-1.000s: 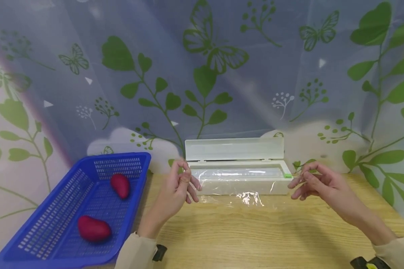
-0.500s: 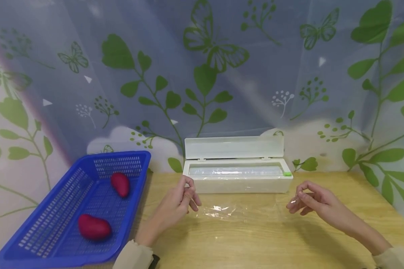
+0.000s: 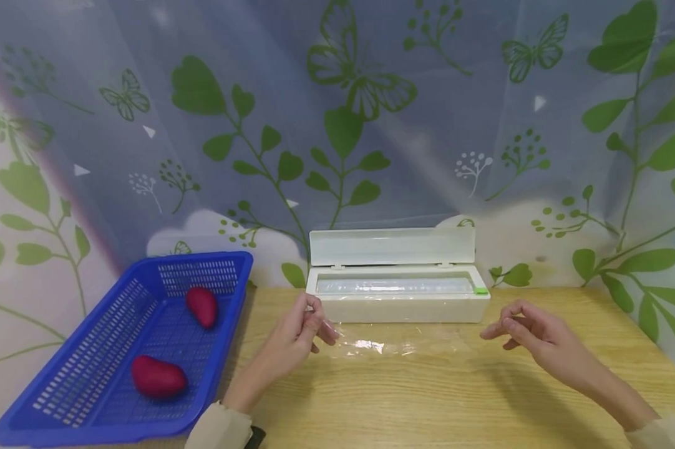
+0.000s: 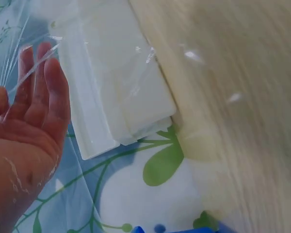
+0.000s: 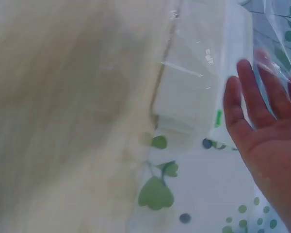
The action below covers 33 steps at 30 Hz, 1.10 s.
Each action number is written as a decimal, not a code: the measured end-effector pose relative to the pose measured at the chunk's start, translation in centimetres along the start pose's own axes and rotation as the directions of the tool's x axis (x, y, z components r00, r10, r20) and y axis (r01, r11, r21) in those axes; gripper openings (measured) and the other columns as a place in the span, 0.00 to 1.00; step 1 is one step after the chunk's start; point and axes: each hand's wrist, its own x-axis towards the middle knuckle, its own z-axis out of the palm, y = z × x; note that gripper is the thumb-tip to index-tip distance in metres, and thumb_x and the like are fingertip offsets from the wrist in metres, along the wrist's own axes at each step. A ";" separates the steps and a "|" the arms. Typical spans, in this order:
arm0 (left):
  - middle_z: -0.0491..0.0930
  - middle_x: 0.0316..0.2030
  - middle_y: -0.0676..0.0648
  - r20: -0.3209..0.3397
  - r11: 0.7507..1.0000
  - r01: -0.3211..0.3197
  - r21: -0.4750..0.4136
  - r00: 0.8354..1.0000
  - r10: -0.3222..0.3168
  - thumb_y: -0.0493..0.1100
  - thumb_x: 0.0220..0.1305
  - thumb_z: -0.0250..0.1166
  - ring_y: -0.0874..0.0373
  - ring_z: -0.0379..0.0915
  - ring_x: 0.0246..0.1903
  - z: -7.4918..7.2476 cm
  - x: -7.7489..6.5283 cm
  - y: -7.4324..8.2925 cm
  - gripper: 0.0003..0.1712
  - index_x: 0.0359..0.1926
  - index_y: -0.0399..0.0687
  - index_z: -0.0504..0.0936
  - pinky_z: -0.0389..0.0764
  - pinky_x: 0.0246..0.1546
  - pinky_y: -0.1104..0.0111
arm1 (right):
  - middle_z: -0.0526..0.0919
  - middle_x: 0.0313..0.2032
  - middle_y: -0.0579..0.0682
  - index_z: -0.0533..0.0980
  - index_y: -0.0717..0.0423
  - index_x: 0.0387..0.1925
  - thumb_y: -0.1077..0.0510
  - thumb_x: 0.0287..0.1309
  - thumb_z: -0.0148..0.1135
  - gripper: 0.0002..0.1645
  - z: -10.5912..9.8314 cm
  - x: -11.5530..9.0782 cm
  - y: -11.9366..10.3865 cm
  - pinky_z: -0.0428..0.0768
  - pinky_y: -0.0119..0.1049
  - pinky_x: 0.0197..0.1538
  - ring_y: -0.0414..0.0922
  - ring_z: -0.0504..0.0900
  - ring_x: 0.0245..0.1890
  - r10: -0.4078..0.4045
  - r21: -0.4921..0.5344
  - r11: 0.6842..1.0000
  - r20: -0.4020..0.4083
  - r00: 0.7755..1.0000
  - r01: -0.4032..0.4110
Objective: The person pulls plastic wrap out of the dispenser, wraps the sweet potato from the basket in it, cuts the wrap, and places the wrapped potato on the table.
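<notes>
A sheet of clear cling film (image 3: 371,346) stretches between my two hands in front of the white cling film dispenser (image 3: 399,310). My left hand (image 3: 292,340) pinches the film's left corner between thumb and index finger; the other fingers extend loosely. On the opposite side my right hand (image 3: 545,330) pinches the right corner the same way. In the left wrist view a taut fold of film crosses in front of the fingers (image 4: 56,87). The right wrist view shows film gathered near the thumb, partly cut off by the frame. A roll of film (image 3: 393,286) lies inside the dispenser.
The dispenser's lid (image 3: 392,247) stands raised against the patterned cloth backdrop (image 3: 416,156). A green slider (image 3: 480,290) sits at its right end. On the left, a blue plastic basket (image 3: 222,368) holds two dark red mango-shaped fruits (image 3: 159,376). Below everything is a wooden table (image 3: 427,399).
Both hands have come slightly nearer my body, drawing the film down from over the dispenser to in front of it. In the last half second they have hardly moved.
</notes>
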 end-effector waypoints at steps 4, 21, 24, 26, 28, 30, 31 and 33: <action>0.87 0.35 0.39 0.118 0.999 0.044 -0.028 0.992 -0.041 0.39 0.83 0.42 0.52 0.86 0.35 -0.1 -1.0 -0.5 0.07 0.45 0.41 0.65 0.85 0.31 0.63 | 0.89 0.43 0.47 0.70 0.61 0.45 0.72 0.76 0.42 0.10 -0.3 -1.3 1.4 0.83 0.33 0.40 0.36 0.87 0.46 0.015 0.064 0.998 0.203 0.979 -0.029; 0.90 0.37 0.58 0.358 0.969 -0.039 0.242 0.932 -0.051 0.44 0.81 0.48 0.67 0.82 0.46 0.6 -5.1 -2.2 0.07 0.42 0.54 0.70 0.79 0.46 0.71 | 0.82 0.46 0.58 0.71 0.58 0.43 0.69 0.77 0.43 0.09 0.3 -3.7 3.0 0.80 0.25 0.50 0.32 0.81 0.53 0.024 0.131 0.986 0.516 0.856 -0.106; 0.89 0.39 0.60 0.356 0.957 -0.068 0.281 0.934 -0.038 0.45 0.81 0.48 0.69 0.82 0.46 0.6 -5.4 -1.9 0.06 0.42 0.56 0.71 0.81 0.47 0.70 | 0.84 0.56 0.55 0.73 0.56 0.43 0.69 0.77 0.43 0.12 0.0 -4.1 3.1 0.79 0.24 0.57 0.31 0.78 0.61 0.037 0.101 0.989 0.544 0.838 -0.109; 0.89 0.39 0.60 0.354 0.953 -0.081 0.294 0.935 -0.030 0.43 0.81 0.50 0.70 0.81 0.45 0.7 -5.5 -1.8 0.06 0.41 0.57 0.71 0.82 0.48 0.70 | 0.83 0.59 0.53 0.74 0.52 0.43 0.68 0.76 0.46 0.12 -0.1 -4.4 3.2 0.79 0.24 0.56 0.30 0.76 0.63 0.033 0.035 0.997 0.542 0.840 -0.062; 0.86 0.38 0.61 0.357 0.948 -0.096 0.303 0.934 -0.019 0.42 0.79 0.51 0.72 0.79 0.41 0.6 -5.7 -1.7 0.06 0.41 0.58 0.72 0.82 0.46 0.71 | 0.81 0.62 0.53 0.75 0.47 0.44 0.66 0.76 0.48 0.12 0.0 -4.9 3.1 0.79 0.24 0.55 0.29 0.75 0.63 0.047 -0.037 0.999 0.539 0.841 -0.031; 0.83 0.35 0.61 0.374 0.945 -0.108 0.308 0.927 -0.016 0.41 0.78 0.53 0.74 0.76 0.37 0.6 -5.9 -1.5 0.07 0.40 0.58 0.73 0.81 0.43 0.74 | 0.79 0.64 0.51 0.76 0.41 0.45 0.64 0.76 0.50 0.14 0.2 -5.4 3.0 0.78 0.24 0.55 0.28 0.72 0.65 0.067 -0.117 0.993 0.523 0.849 -0.007; 0.81 0.34 0.62 0.387 0.940 -0.123 0.318 0.922 -0.010 0.41 0.78 0.53 0.75 0.73 0.35 0.6 -6.0 -1.4 0.07 0.39 0.58 0.74 0.80 0.42 0.75 | 0.78 0.64 0.52 0.76 0.39 0.45 0.63 0.76 0.51 0.13 0.3 -5.6 2.8 0.78 0.25 0.55 0.28 0.71 0.65 0.089 -0.145 0.989 0.520 0.849 -0.015; 0.77 0.32 0.62 0.412 0.923 -0.169 0.346 0.911 0.012 0.42 0.78 0.54 0.76 0.69 0.33 0.7 -6.2 -1.2 0.08 0.38 0.58 0.75 0.78 0.39 0.78 | 0.74 0.67 0.55 0.77 0.37 0.45 0.61 0.77 0.50 0.14 0.4 -5.9 2.6 0.78 0.25 0.54 0.26 0.67 0.66 0.148 -0.163 0.984 0.522 0.840 -0.072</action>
